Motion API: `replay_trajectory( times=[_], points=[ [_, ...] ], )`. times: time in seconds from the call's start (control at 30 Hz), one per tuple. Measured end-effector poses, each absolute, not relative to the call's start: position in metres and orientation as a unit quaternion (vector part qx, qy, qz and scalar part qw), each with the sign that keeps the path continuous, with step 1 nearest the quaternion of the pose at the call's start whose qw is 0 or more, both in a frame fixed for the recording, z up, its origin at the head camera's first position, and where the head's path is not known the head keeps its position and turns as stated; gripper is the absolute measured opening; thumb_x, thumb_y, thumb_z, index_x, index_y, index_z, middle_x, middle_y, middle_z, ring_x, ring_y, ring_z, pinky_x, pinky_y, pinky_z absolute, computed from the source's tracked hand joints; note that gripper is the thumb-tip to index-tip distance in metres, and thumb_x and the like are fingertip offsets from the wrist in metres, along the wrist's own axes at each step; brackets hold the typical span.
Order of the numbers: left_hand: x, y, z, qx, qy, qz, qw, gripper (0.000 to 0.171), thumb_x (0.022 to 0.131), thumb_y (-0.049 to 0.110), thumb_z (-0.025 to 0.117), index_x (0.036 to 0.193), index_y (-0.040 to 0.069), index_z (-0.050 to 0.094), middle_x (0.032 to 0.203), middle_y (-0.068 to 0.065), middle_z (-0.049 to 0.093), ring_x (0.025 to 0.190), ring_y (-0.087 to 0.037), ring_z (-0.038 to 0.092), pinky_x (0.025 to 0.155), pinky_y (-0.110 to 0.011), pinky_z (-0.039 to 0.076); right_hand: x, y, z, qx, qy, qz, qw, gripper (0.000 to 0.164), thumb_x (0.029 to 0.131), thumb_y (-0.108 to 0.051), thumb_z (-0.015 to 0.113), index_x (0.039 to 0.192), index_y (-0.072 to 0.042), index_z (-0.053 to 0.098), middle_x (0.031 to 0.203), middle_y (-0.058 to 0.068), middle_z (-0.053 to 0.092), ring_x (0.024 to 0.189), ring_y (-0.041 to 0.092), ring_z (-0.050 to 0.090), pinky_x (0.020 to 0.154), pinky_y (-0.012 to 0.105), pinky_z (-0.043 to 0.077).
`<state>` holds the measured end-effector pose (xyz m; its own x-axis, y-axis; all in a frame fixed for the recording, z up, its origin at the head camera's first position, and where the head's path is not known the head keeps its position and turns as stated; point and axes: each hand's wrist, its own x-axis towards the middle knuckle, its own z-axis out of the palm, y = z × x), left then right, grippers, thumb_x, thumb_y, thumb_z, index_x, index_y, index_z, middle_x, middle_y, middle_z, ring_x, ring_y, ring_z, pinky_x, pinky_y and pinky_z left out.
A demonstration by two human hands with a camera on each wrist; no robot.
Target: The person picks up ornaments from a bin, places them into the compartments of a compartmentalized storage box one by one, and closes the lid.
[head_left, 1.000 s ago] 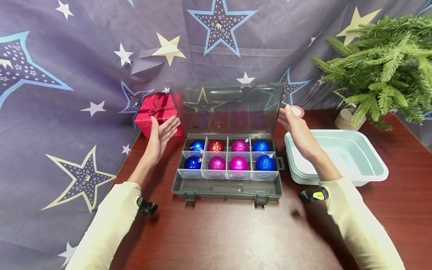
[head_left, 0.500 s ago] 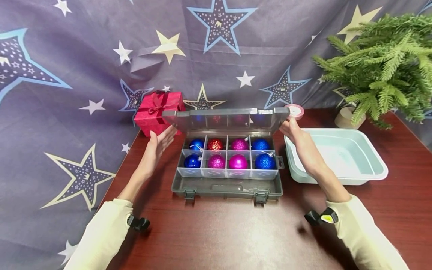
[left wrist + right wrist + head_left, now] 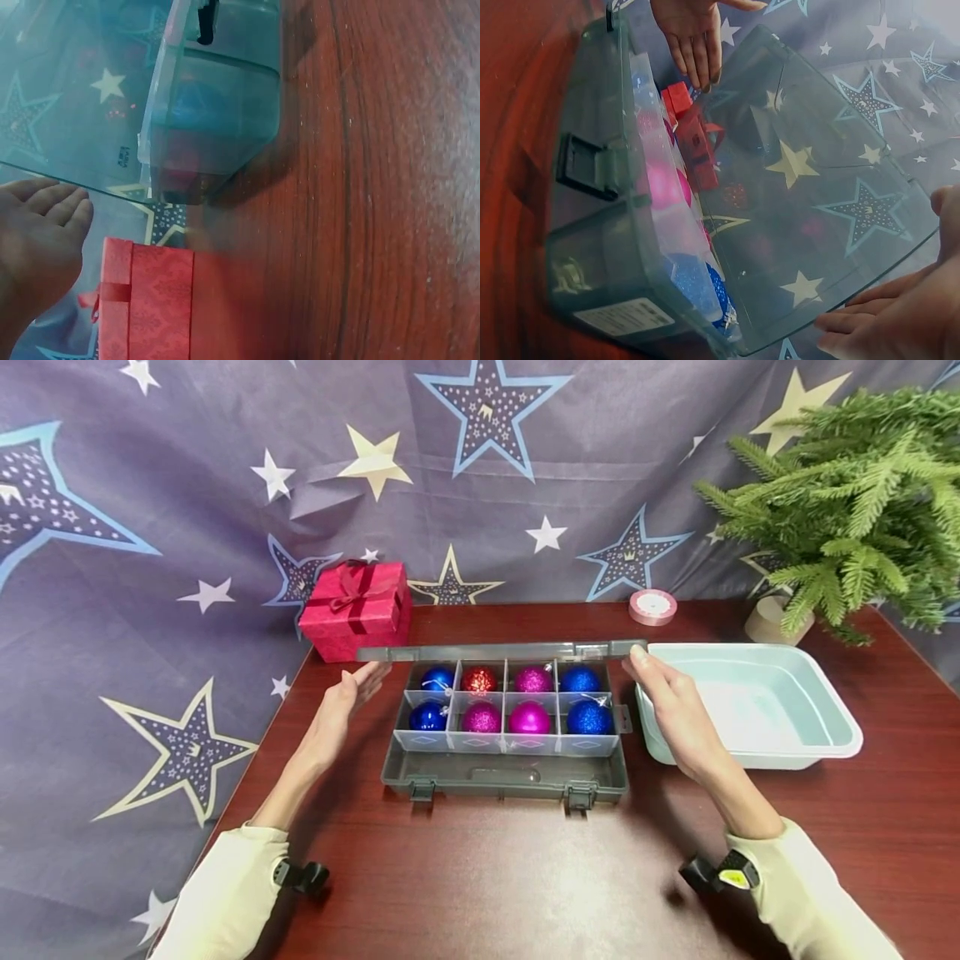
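A grey see-through plastic case (image 3: 450,774) sits on the table, its lid (image 3: 502,652) raised and seen almost edge-on. Divided compartments inside hold several Christmas balls, among them a glittery red ball (image 3: 478,682), a smooth pink ball (image 3: 529,717) and a glittery blue ball (image 3: 589,717). My left hand (image 3: 328,727), fingers straight, is at the lid's left edge; in the left wrist view its fingertips lie close to that edge. At the lid's right edge is my right hand (image 3: 900,319), its extended fingers by the rim and the thumb raised. Whether either hand touches the lid is hard to tell.
A red gift box (image 3: 352,614) stands behind the left hand. On the right are a pale blue basin (image 3: 750,756) and a small artificial fir tree (image 3: 847,518). A pink ribbon roll (image 3: 652,607) lies at the back, before the star-patterned cloth (image 3: 247,410).
The lid has tipped forward from upright to nearly edge-on in the head view. Both hands have come down and nearer along with it, staying at its two sides.
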<state>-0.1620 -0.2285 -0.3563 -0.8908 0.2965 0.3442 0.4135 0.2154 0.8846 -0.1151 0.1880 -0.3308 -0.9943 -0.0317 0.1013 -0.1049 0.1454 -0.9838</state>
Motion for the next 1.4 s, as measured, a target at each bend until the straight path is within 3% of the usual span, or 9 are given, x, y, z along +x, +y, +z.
replay_trajectory(
  times=[0.13,0.37,0.53,0.63,0.8,0.97,1.07,1.2,1.4],
  points=[
    [-0.156,-0.229,-0.354,-0.214,-0.799,-0.560,0.040,0.071,0.115,0.042,0.027,0.147,-0.019,0.041,0.147,-0.038,0.045,0.140,-0.050,0.040,0.119,-0.037,0.033,-0.108,0.187,-0.332,0.050,-0.747,0.662,0.026,0.063,0.111,-0.035,0.045,0.155,0.009,0.037,0.159,0.023,0.039,0.150,0.030,0.031,0.125,0.042,0.021],
    [-0.145,-0.238,-0.360,-0.152,-0.840,-0.520,0.024,0.049,0.108,0.028,0.046,0.137,-0.010,0.058,0.137,-0.025,0.060,0.127,-0.022,0.054,0.108,-0.021,0.037,-0.095,0.187,-0.342,0.059,-0.789,0.610,0.056,0.055,0.110,-0.029,0.050,0.156,0.000,0.043,0.160,0.016,0.041,0.150,0.025,0.032,0.123,0.042,0.024],
    [-0.139,-0.241,-0.366,-0.177,-0.823,-0.540,0.003,0.050,0.107,0.023,0.051,0.153,0.003,0.049,0.146,-0.015,0.057,0.129,-0.010,0.053,0.110,-0.018,0.036,-0.086,0.186,-0.353,0.064,-0.798,0.595,0.069,0.054,0.109,-0.025,0.052,0.157,-0.002,0.043,0.160,0.011,0.043,0.149,0.024,0.034,0.116,0.020,0.029],
    [-0.136,-0.241,-0.368,-0.184,-0.816,-0.548,-0.002,0.054,0.106,0.020,0.055,0.158,0.009,0.044,0.154,-0.012,0.051,0.132,-0.009,0.052,0.110,-0.017,0.036,-0.081,0.185,-0.360,0.074,-0.788,0.606,0.075,0.052,0.109,-0.021,0.052,0.157,-0.002,0.042,0.159,0.011,0.043,0.147,0.024,0.036,0.109,0.009,0.031],
    [-0.130,-0.243,-0.372,-0.177,-0.823,-0.540,-0.011,0.060,0.102,0.015,0.063,0.159,0.012,0.044,0.159,-0.010,0.045,0.133,-0.011,0.052,0.106,-0.015,0.039,-0.074,0.186,-0.372,0.100,-0.781,0.612,0.078,0.053,0.109,-0.014,0.053,0.159,-0.003,0.039,0.161,0.012,0.040,0.144,0.017,0.040,0.108,0.009,0.033],
    [-0.126,-0.247,-0.378,-0.180,-0.821,-0.542,-0.027,0.066,0.098,0.012,0.070,0.159,0.012,0.043,0.158,-0.009,0.046,0.142,-0.022,0.046,0.108,-0.016,0.038,-0.069,0.189,-0.383,0.130,-0.735,0.664,0.037,0.059,0.108,-0.007,0.053,0.162,-0.001,0.030,0.164,0.020,0.030,0.140,0.013,0.046,0.101,0.012,0.043],
    [-0.124,-0.251,-0.382,-0.179,-0.827,-0.531,-0.037,0.070,0.096,0.013,0.074,0.159,0.014,0.043,0.157,-0.008,0.047,0.144,-0.026,0.044,0.109,-0.015,0.038,-0.066,0.191,-0.389,0.146,-0.735,0.662,0.028,0.062,0.107,-0.004,0.055,0.161,0.003,0.027,0.166,0.022,0.025,0.145,0.020,0.041,0.103,0.013,0.042],
    [-0.120,-0.254,-0.387,-0.177,-0.834,-0.519,-0.058,0.075,0.094,0.016,0.078,0.160,0.016,0.042,0.159,-0.008,0.044,0.145,-0.029,0.042,0.109,-0.016,0.037,-0.065,0.195,-0.395,0.173,-0.751,0.637,0.022,0.065,0.105,0.000,0.057,0.160,0.008,0.024,0.167,0.024,0.019,0.152,0.027,0.024,0.113,0.014,0.030],
    [-0.116,-0.254,-0.391,-0.179,-0.826,-0.528,-0.088,0.081,0.090,0.017,0.083,0.160,0.021,0.042,0.158,-0.002,0.046,0.142,-0.023,0.046,0.109,-0.017,0.039,-0.065,0.200,-0.404,0.203,-0.751,0.628,-0.010,0.071,0.103,0.003,0.060,0.161,0.007,0.020,0.169,0.023,0.012,0.153,0.027,0.019,0.112,0.012,0.029]
  ],
)
